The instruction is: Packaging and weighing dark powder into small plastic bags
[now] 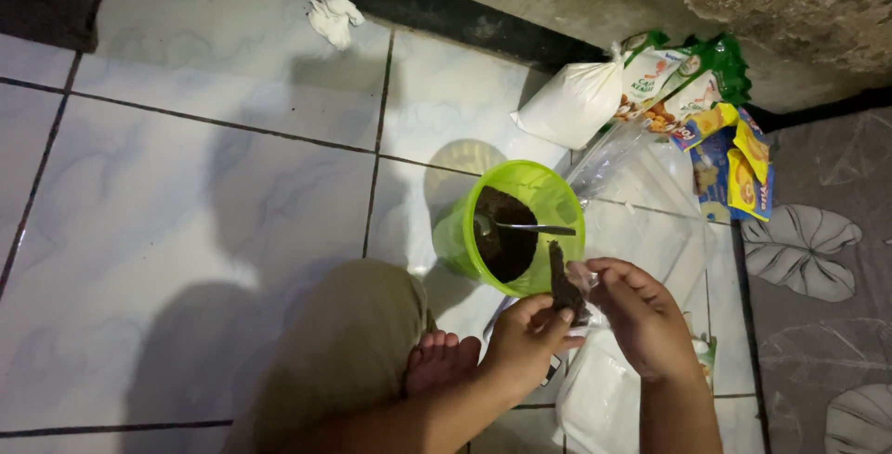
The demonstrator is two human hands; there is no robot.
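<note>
Person's sitting on a white tiled floor (186, 194), knee up and bare toes (441, 354) poking out at about 7 o'clock from the hands. Left hand (528, 338) is curled, thumb and fingers pinched on the bottom of a small clear plastic packet (567, 289) full of dark brown stuff, looks like chocolate powder or paste, can't tell which. Right hand (641, 315) is closed too, fingertips gripping the top edge of that same packet, so both hands have hold of it, held just above the floor.

The packet sits right at the rim of a lime green plastic cup (516, 226), at roughly 5 o'clock of it. The cup has a dark brown mix inside with a metal spoon (520, 227) resting in it, handle pointing to 3 o'clock.

Up at 1 o'clock from the cup there's a white bag of powder (567, 105), a green snack wrapper (706, 68) and yellow-blue sachets (739, 171). A crumpled tissue (334, 15) lies at 11 o'clock, well apart.
</note>
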